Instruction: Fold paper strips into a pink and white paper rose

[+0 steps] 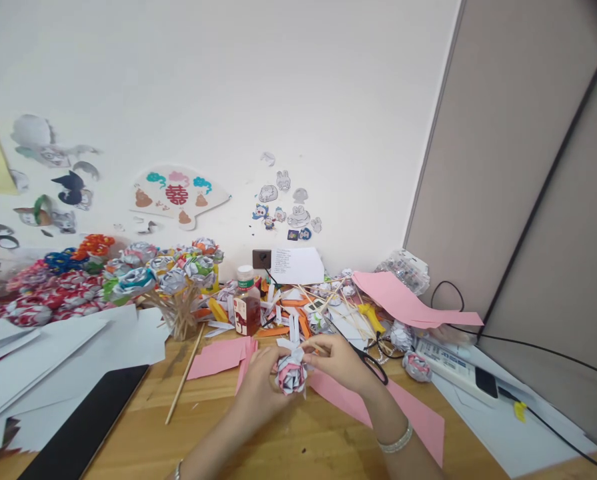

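A paper flower (291, 373) in white, pink and dark print sits between my two hands over the table. My left hand (261, 380) is closed around its left side. On the upper right, the fingers of my right hand (335, 360) pinch at white paper by the flower. Folded white strips (294, 330) stand up just behind it. Pink paper (413, 413) lies beneath and beside my right forearm. Black-handled scissors (373, 367) rest just past my right wrist. Smaller pink sheets (221, 357) are left of my left hand.
A bottle of reddish drink (247, 303) stands behind my hands. Bunched paper flowers on sticks (178, 293) are at the left, with a loose stick (184, 373) in front. A black flat panel (88, 427) and white sheets (78, 353) cover the left; a power strip (458, 370) lies right.
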Demonstrator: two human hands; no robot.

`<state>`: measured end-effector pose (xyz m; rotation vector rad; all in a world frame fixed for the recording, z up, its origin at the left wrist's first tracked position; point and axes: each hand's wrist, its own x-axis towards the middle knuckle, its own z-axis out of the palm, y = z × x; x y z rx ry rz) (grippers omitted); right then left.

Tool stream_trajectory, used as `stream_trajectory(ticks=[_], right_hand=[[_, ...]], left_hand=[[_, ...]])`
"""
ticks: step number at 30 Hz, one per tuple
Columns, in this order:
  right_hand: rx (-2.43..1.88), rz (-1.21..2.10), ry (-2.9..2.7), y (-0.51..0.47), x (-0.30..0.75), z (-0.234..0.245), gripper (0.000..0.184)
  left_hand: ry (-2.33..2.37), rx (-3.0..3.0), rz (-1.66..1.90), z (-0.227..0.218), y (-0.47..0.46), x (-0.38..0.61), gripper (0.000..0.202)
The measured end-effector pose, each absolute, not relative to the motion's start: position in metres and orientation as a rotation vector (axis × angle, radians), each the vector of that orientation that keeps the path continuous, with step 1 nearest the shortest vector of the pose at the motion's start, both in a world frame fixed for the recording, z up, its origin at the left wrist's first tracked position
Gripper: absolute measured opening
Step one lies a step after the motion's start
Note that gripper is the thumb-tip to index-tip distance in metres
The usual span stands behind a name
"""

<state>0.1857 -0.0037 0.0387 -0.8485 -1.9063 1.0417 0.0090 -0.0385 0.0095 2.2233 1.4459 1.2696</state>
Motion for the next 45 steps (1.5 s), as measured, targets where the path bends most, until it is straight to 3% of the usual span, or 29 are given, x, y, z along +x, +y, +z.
stream_trajectory(ticks=[11, 21, 35, 38, 42, 45], right_hand=[[-0.927, 0.805, -1.931, -0.006, 0.175, 0.033, 0.006], [-0.915, 0.506, -2.031, -0.009, 0.170, 0.032, 0.013], [-0.710, 0.602, -2.111, -0.013, 0.175, 0.036, 0.024], [-0.742, 0.558, -2.090, -0.013, 0.176, 0.034, 0.018], [-0.738, 0.446, -1.965, -0.015, 0.179, 0.027, 0.025], [-0.696, 0.275, -1.890, -0.016, 0.180, 0.027, 0.021]], left_hand=[[1.494, 2.264, 1.251, 0.006, -0.038, 0.008, 0.031], [1.470, 2.222, 1.304, 0.004, -0.036, 0.007, 0.039], [1.485, 2.215, 1.341, 0.005, -0.033, 0.002, 0.027], [1.466, 2.220, 1.372, 0.002, -0.031, 0.000, 0.033], [1.459, 2.228, 1.411, -0.001, -0.030, -0.001, 0.047], [1.454, 2.271, 1.389, -0.002, -0.030, -0.001, 0.044]])
